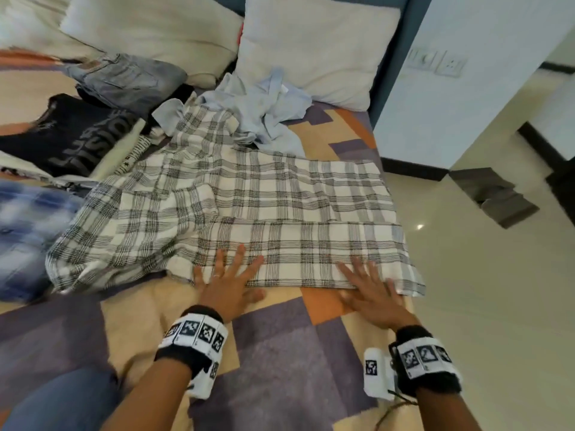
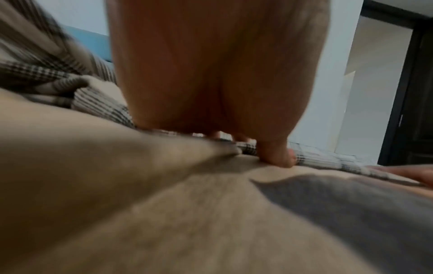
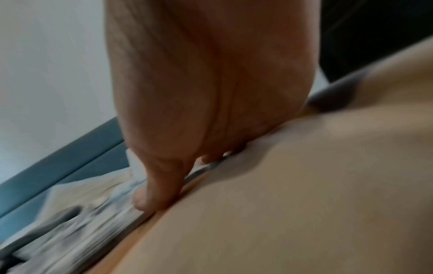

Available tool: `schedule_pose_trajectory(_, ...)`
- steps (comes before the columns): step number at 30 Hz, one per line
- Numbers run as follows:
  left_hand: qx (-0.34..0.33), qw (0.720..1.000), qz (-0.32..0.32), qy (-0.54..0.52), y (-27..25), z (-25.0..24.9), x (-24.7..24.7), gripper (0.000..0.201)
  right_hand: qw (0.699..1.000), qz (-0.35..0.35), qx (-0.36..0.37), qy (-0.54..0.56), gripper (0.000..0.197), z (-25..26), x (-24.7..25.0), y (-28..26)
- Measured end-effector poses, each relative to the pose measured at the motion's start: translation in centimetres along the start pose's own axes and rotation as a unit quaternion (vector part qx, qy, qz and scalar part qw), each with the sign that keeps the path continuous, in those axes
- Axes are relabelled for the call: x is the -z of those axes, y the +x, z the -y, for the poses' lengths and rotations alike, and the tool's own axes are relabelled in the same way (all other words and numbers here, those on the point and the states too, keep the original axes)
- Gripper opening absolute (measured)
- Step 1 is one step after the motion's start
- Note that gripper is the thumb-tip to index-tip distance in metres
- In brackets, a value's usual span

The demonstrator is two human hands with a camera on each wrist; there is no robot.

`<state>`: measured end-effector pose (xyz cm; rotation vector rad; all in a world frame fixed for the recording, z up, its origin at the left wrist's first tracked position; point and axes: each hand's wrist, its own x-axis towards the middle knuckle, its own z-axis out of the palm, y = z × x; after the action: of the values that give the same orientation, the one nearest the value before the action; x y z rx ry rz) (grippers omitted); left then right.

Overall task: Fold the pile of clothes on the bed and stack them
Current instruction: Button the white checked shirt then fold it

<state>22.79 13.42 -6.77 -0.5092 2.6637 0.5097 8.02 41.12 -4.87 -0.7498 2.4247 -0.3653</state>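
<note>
Both hands, left (image 1: 228, 283) and right (image 1: 371, 292), flat-fingered on the plaid shirt (image 1: 236, 206); its bunched left side risks a crooked fold.

Both wrist views are smeared, so I can't read the plaid shirt (image 1: 236, 206) past my fingertips. Left of my left hand (image 1: 225, 286), a blue garment (image 1: 28, 231) is blurred and cut off.

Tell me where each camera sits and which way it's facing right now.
Head: above the bed, looking down at both hands, left hand and right hand, flat on the plaid shirt.
Left wrist: low on the bedspread, looking along the palm.
Right wrist: same, along its palm.
Shared: all show the shirt's near edge.
</note>
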Motion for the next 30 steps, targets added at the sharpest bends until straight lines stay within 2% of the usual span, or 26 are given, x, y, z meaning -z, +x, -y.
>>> schedule_pose_trajectory(3,0.003,1.0,0.009,-0.014,-0.8,1.0,0.1,0.076,0.994,-0.001,-0.095,0.055,0.061,-3.7,1.2,-1.7)
schedule_pose_trajectory(5,0.0,0.999,0.017,-0.049,-1.9,1.4,0.8,0.079,0.986,-0.03,-0.153,0.066,0.068,-4.7,1.4,-2.5)
schedule_pose_trajectory(6,0.008,0.995,-0.004,-0.104,-2.6,1.4,1.2,0.076,0.978,-0.078,-0.169,0.093,0.068,-4.7,1.2,-2.9)
schedule_pose_trajectory(7,0.028,0.977,-0.052,-0.205,-3.1,1.7,1.0,0.065,0.964,-0.15,-0.175,0.13,0.058,-4.0,1.0,-3.6)
schedule_pose_trajectory(8,0.063,0.934,-0.122,-0.33,-4.0,2.0,0.8,0.045,0.936,-0.249,-0.167,0.186,0.04,-3.3,0.4,-4.2)
schedule_pose_trajectory(9,0.11,0.864,-0.192,-0.453,-4.8,2.6,0.4,0.023,0.891,-0.344,-0.163,0.247,0.024,-2.1,-0.3,-5.0)
schedule_pose_trajectory(10,0.158,0.779,-0.248,-0.554,-5.6,3.3,0.2,0.011,0.838,-0.41,-0.164,0.322,0.015,-1.1,-1.0,-5.5)
schedule_pose_trajectory(11,0.2,0.701,-0.273,-0.627,-6.3,4.3,-0.1,0.012,0.783,-0.426,-0.174,0.418,0.011,-0.2,-1.7,-5.7)
schedule_pose_trajectory(12,0.228,0.644,-0.266,-0.68,-6.7,5.1,-0.4,0.013,0.723,-0.397,-0.183,0.535,0.009,0.3,-2.4,-5.5)
schedule_pose_trajectory(13,0.242,0.61,-0.25,-0.712,-7.1,6.0,-0.5,0.015,0.659,-0.338,-0.186,0.646,0.008,0.9,-2.9,-5.1)
schedule_pose_trajectory(14,0.244,0.589,-0.238,-0.733,-7.4,6.6,-0.3,0.018,0.603,-0.285,-0.194,0.72,0.008,1.2,-3.2,-4.6)
schedule_pose_trajectory(15,0.243,0.573,-0.233,-0.748,-7.5,7.1,0.1,0.019,0.568,-0.249,-0.204,0.758,0.01,1.3,-3.1,-3.9)
schedule_pose_trajectory(18,0.246,0.532,-0.229,-0.777,-6.4,8.4,1.9,0.009,0.543,-0.196,-0.201,0.791,0.012,1.3,-1.6,-2.3)
schedule_pose_trajectory(19,0.248,0.521,-0.227,-0.785,-5.8,8.7,2.5,0.023,0.539,-0.188,-0.206,0.795,0.017,1.2,-1.1,-1.7)
schedule_pose_trajectory(20,0.25,0.492,-0.23,-0.802,-5.1,9.0,3.0,0.035,0.534,-0.179,-0.215,0.798,0.02,0.8,-0.6,-1.1)
schedule_pose_trajectory(21,0.256,0.478,-0.231,-0.808,-4.5,9.1,3.7,0.042,0.529,-0.179,-0.224,0.799,0.02,0.6,-0.1,-0.5)
schedule_pose_trajectory(24,0.275,0.466,-0.224,-0.811,-3.0,9.5,4.8,0.052,0.508,-0.191,-0.238,0.805,0.037,0.4,0.8,0.8)
schedule_pose_trajectory(26,0.28,0.449,-0.208,-0.823,-2.6,9.8,5.2,0.051,0.486,-0.206,-0.252,0.811,0.042,0.1,1.0,1.6)
schedule_pose_trajectory(28,0.279,0.437,-0.202,-0.831,-2.8,10.2,5.9,0.043,0.481,-0.224,-0.261,0.807,0.035,-0.1,0.8,1.8)
schedule_pose_trajectory(30,0.288,0.422,-0.233,-0.827,-3.3,10.7,6.6,0.031,0.486,-0.246,-0.249,0.801,0.013,-0.2,0.5,1.5)
